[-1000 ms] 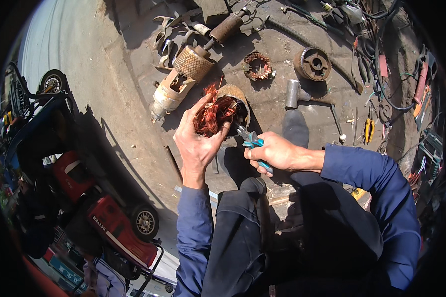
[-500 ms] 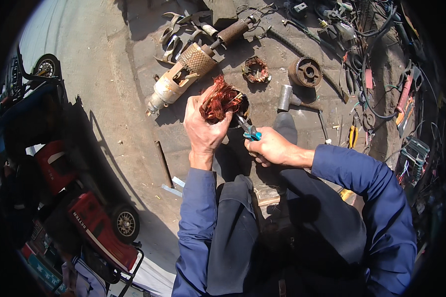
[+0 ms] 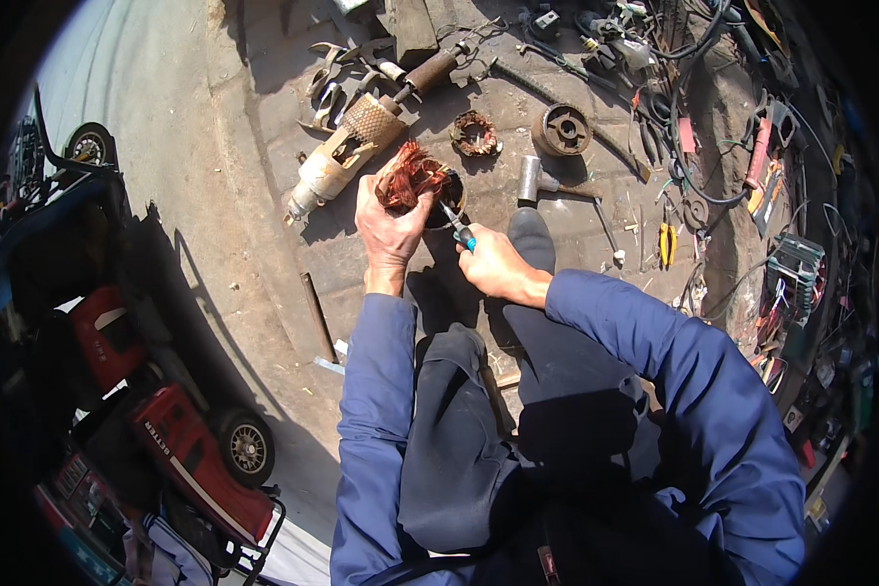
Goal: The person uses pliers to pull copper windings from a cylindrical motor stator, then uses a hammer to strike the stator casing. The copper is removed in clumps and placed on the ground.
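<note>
Sun-baked paving (image 3: pixel 283 249), gritty and seamed, fills the middle of the frame under hard shadows. Closest, at the lower centre, dark soft trousers (image 3: pixel 459 420) and wrinkled blue sleeves frame the work. Just above the knees, right of centre, the right hand (image 3: pixel 501 269) is curled round the teal-and-black grips of the pliers (image 3: pixel 465 236), whose slim metal nose points up and left to the mouth of the round housing (image 3: pixel 458 198); whether the jaws pinch anything there is too small to tell. Left of it, the left hand (image 3: pixel 389 232) clasps the copper wire bundle (image 3: pixel 409 179), thumb pressed along its near side, most fingers hidden behind. That bundle, just above the frame's centre, is a springy, reddish tuft, frayed at its top and touching the housing's dark, brown-rimmed opening.

For good control, I would bite deep with the nose, squeeze firmly before any pull, and draw in line with the strands; the left thumb is best kept clear of the nose, since cut ends would likely be sharp.

Beyond, toward the upper centre, lie a hammer (image 3: pixel 528 180) with a smooth cylindrical head, a ragged copper-edged ring (image 3: pixel 461 137) and a rusty spoked drum (image 3: pixel 561 130). Upper left of the hands slants a pale, corroded casing (image 3: pixel 324 178) with a pitted, mesh-like collar. Farthest, at the lower left, stands a glossy red vehicle (image 3: pixel 200 454).
</note>
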Available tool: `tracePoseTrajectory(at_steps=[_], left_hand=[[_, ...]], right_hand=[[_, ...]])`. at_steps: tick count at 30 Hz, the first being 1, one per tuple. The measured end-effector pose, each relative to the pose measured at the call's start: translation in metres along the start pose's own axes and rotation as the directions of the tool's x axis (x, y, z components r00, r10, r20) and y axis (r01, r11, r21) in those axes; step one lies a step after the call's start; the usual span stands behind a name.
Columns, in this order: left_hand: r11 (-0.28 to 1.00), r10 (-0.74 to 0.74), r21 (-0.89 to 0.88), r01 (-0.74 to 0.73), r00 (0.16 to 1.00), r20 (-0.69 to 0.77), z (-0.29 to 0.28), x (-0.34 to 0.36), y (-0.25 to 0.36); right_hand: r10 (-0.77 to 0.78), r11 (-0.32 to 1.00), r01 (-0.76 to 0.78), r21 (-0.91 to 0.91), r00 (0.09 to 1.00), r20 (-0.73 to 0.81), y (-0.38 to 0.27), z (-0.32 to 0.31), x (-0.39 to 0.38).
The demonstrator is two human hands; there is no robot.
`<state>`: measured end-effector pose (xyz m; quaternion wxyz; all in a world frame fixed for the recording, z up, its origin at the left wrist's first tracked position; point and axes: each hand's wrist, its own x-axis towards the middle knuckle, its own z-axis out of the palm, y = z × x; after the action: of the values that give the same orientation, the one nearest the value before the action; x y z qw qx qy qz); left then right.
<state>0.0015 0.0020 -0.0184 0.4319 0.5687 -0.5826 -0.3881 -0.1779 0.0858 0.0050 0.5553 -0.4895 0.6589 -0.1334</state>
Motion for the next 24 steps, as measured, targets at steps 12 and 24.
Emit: tracePoseTrajectory(at_steps=[12,24], left_hand=[[0.999,-0.01,0.046,0.006,0.998,0.067,-0.006,0.004,0.011],[0.961,-0.201,-0.174,0.215,0.975,0.094,-0.007,0.006,0.019]], right_hand=[[-0.096,0.994,0.101,0.036,0.989,-0.116,0.012,0.015,-0.002],[-0.2,0.979,0.202,0.007,0.973,-0.117,0.026,0.022,0.003]])
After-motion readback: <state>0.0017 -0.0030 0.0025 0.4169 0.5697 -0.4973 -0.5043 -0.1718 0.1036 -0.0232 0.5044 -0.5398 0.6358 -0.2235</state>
